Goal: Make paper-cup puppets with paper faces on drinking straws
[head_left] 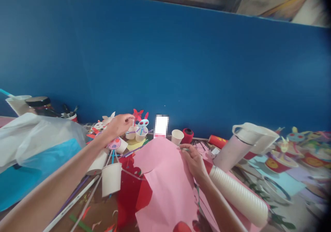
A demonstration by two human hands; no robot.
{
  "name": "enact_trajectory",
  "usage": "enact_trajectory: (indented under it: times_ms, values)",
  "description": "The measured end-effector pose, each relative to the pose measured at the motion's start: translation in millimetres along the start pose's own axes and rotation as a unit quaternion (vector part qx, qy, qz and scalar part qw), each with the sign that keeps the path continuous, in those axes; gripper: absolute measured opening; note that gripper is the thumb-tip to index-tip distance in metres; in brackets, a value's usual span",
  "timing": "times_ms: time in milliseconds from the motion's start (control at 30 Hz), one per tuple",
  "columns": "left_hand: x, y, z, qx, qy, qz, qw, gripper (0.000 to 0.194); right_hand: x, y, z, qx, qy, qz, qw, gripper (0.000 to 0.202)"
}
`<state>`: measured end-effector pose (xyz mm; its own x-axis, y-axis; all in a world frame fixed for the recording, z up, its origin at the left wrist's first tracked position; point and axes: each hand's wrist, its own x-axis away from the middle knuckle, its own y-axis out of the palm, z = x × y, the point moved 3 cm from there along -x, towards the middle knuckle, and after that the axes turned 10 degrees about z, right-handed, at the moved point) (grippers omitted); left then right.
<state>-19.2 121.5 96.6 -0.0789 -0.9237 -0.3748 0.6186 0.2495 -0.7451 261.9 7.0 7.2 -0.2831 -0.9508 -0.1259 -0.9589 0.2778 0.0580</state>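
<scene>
My left hand [122, 125] is raised at the left with thumb and fingertips pinched together. Its fingertips are beside a red paper pinwheel shape [138, 114]; anything between them is too small to make out. A blue paper bunny face [143, 123] stands in a paper cup [141, 134] just to the right. My right hand [193, 160] is closed at the right edge of a large cut sheet of pink paper [168, 176]. Below my left forearm, a round pink paper face [114, 143] rises over a white paper cup [111, 179].
A long stack of paper cups [240, 195] lies beside my right forearm. Behind it lean a white thermos jug [235, 152] and decorated red cups [280, 161]. Red paper [129, 190] and scraps cover the table. A blue partition [165, 59] closes off the back.
</scene>
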Motion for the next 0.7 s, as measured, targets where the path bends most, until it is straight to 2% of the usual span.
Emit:
enact_trajectory:
  times_ms: [33,67,100,200,233,333,400,433,533,600,700]
  values:
    - [16,-1.9,3,0.015,0.001,0.009,1.000,0.034,2,2,0,-0.003,0.001,-0.011,1.000,0.020]
    - [33,-3.2,4,0.070,-0.009,0.027,0.997,0.037,3,4,0,-0.008,0.001,-0.019,1.000,0.020]
    - [51,-1.7,3,0.137,-0.034,0.021,0.990,0.038,5,6,0,-0.013,-0.001,-0.023,1.000,0.019]
    - [107,6.0,-9,0.308,-0.126,0.056,0.941,0.038,9,9,0,-0.021,-0.008,-0.025,0.999,0.021]
    - [125,11.4,-15,0.348,-0.160,0.048,0.922,0.036,10,9,-1,-0.024,-0.013,-0.021,0.999,0.021]
    - [170,33.6,-32,0.439,-0.261,-0.038,0.859,0.038,14,11,-3,-0.046,-0.031,-0.015,0.998,0.022]
    - [192,51.2,-37,0.457,-0.323,-0.158,0.814,0.049,16,13,-5,-0.075,-0.026,-0.014,0.997,0.022]
    - [201,59.8,-35,0.463,-0.339,-0.244,0.782,0.050,17,15,-7,-0.091,-0.014,-0.015,0.996,0.023]
    - [212,73.5,-27,0.474,-0.362,-0.301,0.744,0.049,23,22,-13,-0.142,0.044,-0.023,0.989,0.025]
    - [218,78.8,-14,0.506,-0.380,-0.340,0.696,0.054,29,27,-19,-0.175,0.079,-0.037,0.981,0.028]
    - [225,79.1,10,0.597,-0.351,-0.318,0.647,0.058,38,35,-27,-0.228,0.100,-0.059,0.967,0.029]
